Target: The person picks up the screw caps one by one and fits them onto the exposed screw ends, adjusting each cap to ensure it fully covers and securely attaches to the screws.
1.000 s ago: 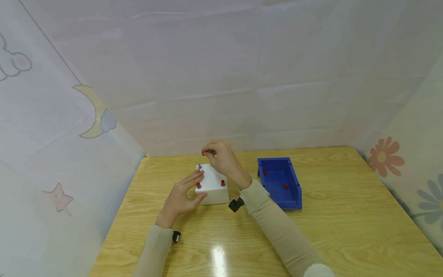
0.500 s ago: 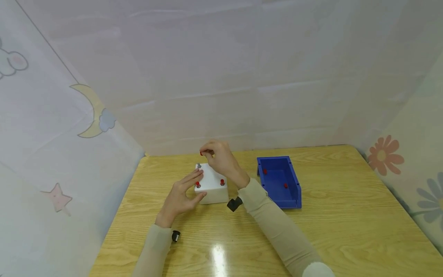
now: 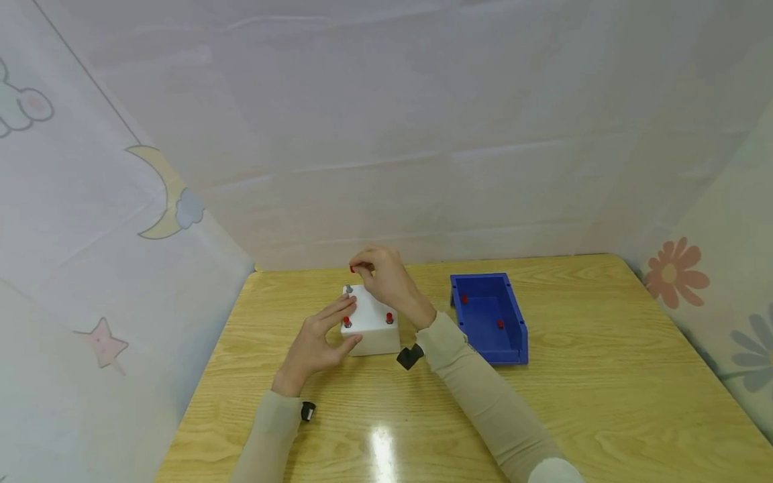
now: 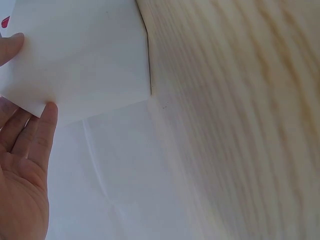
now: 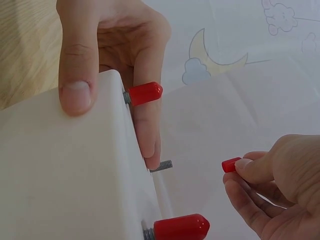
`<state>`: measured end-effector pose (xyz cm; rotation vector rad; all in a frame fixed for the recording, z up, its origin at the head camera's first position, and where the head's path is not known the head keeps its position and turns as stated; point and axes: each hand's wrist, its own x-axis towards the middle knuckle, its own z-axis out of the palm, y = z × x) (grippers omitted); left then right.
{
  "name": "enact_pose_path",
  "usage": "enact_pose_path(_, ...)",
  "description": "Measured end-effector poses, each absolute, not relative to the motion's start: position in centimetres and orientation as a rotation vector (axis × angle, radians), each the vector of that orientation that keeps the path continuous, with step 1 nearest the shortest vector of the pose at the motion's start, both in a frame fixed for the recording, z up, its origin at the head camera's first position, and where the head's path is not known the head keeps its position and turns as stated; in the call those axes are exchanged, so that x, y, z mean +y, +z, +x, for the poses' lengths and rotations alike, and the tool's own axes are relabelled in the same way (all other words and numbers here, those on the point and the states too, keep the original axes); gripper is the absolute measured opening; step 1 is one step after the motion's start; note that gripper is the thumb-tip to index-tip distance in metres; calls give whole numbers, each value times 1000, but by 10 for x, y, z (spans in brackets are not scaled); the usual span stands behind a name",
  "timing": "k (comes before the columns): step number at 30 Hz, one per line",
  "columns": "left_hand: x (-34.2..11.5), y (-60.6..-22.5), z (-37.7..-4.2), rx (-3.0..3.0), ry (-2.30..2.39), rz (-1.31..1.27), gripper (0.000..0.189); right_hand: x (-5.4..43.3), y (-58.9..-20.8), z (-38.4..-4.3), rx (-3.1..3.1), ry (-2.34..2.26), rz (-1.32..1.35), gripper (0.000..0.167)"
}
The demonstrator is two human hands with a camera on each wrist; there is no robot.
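A white box [image 3: 370,307] sits on the wooden table. My left hand [image 3: 313,343] holds its left side, thumb against the near face and fingers lying over the top. Two screws on the box wear red caps [image 5: 145,93]; a bare threaded screw [image 5: 164,165] stands by my left fingertips at the far left corner. Between thumb and fingers, my right hand [image 3: 391,278] pinches a small red cap [image 5: 230,165], held in the air apart from that bare screw. The right hand and forearm hide the box's far right corner in the head view.
Right of the box stands a blue bin [image 3: 523,335] with two red caps [image 3: 464,299] lying in it. The table [image 3: 604,376] meets a pale sheet [image 3: 483,201] along its far edge. Printed sheets hang at both sides.
My right hand, with the red cap, has shifted very slightly left and then stays nearly still above the box. The left hand and box have not visibly moved.
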<state>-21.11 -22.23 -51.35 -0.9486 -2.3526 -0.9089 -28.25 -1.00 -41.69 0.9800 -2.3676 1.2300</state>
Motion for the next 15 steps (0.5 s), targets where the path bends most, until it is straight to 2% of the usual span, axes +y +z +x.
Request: enact_pose_path(15,-223,-516,-212,-2331,-905,-962,60,-15,-418,-281,-2374,1228,990,13)
